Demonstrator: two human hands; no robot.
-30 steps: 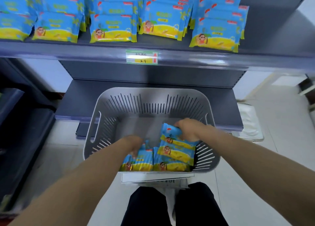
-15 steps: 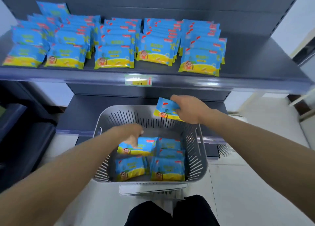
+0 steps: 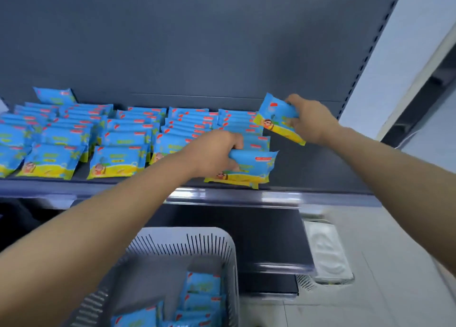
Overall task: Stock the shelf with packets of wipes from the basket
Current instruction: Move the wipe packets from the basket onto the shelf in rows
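The left hand (image 3: 217,151) has its fingers (image 3: 235,141) curled round the top edge of a blue-and-yellow plastic packet of wipes (image 3: 254,167). That packet lies at the front edge of the dark grey metal shelf (image 3: 315,176), at the head of the rightmost row. Its lower yellow edge touches the shelf lip.

The right hand (image 3: 312,121) is up and further back. It pinches a second blue-and-yellow packet (image 3: 276,118) by its right end, thumb above and fingers beneath. This packet is tilted, left corner raised, and hangs in the air just beside the back of the rightmost row, clear of the shelf surface.

To the left, rows of the same packets (image 3: 118,161) run overlapping from the front of the shelf towards the grey back panel (image 3: 197,42). The right part of the shelf is bare.

Below, the pale grey slotted plastic basket (image 3: 212,242) sits in front of a lower dark shelf (image 3: 271,233). More packets (image 3: 202,292) lie in the near right part of the basket. A white flat object (image 3: 325,255), too blurred to name, lies on the pale tiled floor (image 3: 382,289) to the right.
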